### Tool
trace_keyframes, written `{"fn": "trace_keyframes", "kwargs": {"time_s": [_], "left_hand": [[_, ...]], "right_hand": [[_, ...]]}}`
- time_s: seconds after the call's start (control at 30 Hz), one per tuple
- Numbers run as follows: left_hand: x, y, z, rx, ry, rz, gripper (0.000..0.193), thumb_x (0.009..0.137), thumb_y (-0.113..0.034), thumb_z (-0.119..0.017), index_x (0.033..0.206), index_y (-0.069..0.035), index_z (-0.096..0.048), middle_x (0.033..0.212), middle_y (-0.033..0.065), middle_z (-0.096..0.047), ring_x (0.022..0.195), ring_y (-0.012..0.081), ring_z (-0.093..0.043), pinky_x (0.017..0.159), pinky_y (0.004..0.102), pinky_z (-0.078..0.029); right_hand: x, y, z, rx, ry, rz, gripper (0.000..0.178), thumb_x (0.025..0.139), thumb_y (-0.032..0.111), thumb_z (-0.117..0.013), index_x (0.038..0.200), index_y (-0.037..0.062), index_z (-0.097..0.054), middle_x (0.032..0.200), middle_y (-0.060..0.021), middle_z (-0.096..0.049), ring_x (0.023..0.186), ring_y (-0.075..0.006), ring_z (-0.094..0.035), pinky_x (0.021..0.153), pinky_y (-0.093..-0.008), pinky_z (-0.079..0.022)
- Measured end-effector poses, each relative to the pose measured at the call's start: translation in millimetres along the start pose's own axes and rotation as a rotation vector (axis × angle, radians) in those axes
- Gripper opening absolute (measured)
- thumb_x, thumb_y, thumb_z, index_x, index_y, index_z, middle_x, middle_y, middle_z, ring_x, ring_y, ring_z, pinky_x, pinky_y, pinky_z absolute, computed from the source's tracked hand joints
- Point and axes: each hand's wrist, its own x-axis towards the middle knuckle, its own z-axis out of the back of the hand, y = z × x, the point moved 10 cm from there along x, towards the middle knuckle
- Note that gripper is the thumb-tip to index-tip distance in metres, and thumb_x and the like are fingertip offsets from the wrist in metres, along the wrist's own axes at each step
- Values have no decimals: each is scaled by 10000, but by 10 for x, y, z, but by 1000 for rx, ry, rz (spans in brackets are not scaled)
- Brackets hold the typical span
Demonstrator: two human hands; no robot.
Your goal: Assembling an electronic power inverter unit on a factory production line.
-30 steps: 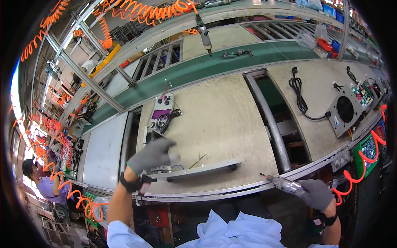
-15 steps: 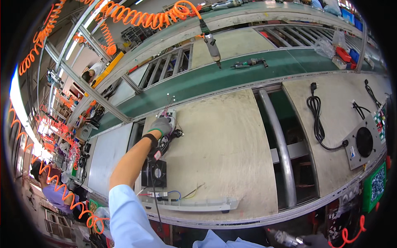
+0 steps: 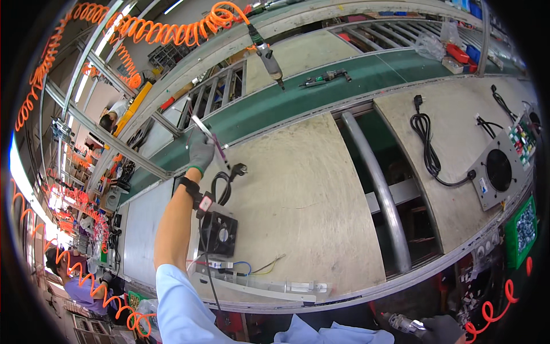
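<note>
My left hand (image 3: 200, 153), in a grey glove, is stretched out over the far side of the wooden board (image 3: 309, 189). It grips a thin grey metal plate (image 3: 213, 140), lifted and seen edge-on. A black cable with a plug (image 3: 232, 172) dangles from the plate. Below my forearm a black square fan (image 3: 218, 234) lies on the board, with a long metal bracket (image 3: 260, 288) and loose wires (image 3: 255, 267) near the front edge. My right hand (image 3: 440, 330), gloved too, sits at the bottom edge and holds a silver power screwdriver (image 3: 401, 323).
A green conveyor belt (image 3: 321, 92) runs behind the board. A pneumatic screwdriver (image 3: 269, 57) hangs from orange coiled hoses (image 3: 172, 28). To the right lie a grey panel with a fan (image 3: 497, 170), a coiled black cable (image 3: 427, 143) and a green parts bin (image 3: 521, 226). Another person (image 3: 60, 272) works at lower left.
My left hand went from the bracket near the front edge to the far plate, gripped it and lifted it with its cable. My right hand dropped toward the lower edge.
</note>
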Motion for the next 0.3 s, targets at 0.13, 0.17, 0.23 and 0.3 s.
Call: {"fn": "trace_keyframes", "kwargs": {"time_s": [0.13, 0.17, 0.23, 0.3], "left_hand": [[-226, -652, 466, -1103, -24, 55, 196, 1103, -232, -529, 1174, -65, -604, 1100, 71, -693, 944, 211, -727, 829, 397, -640], [-311, -952, 549, -1146, 99, -9, 238, 1099, -271, -551, 1219, -66, -546, 1099, 88, -682, 956, 242, -725, 887, 455, -643], [-717, -1362, 468, -1220, 258, 14, 272, 1093, -303, -569, 1205, -56, -556, 1122, 98, -680, 1016, 246, -714, 899, 492, -631], [-1228, -1796, 274, -1269, 458, 16, 377, 1070, -351, -611, 1342, -102, -533, 1223, 99, -672, 1083, 274, -703, 922, 522, -616]], "right_hand": [[-139, 98, -56, -20, -85, 65, 346, 878, 203, -739, 1183, 39, -742, 991, -259, -725, 944, -423, -709, 828, -448, -556], [-163, 136, -73, -44, -135, 85, 350, 861, 250, -764, 1152, 55, -758, 915, -225, -726, 852, -395, -718, 754, -435, -560], [-347, 130, -150, -59, -92, 36, 448, 832, 304, -802, 1222, 88, -755, 874, -184, -725, 818, -400, -719, 749, -466, -578], [-392, 280, -237, -69, -73, 127, 431, 839, 323, -811, 1194, 82, -771, 930, -200, -749, 806, -352, -749, 698, -408, -581]]}}
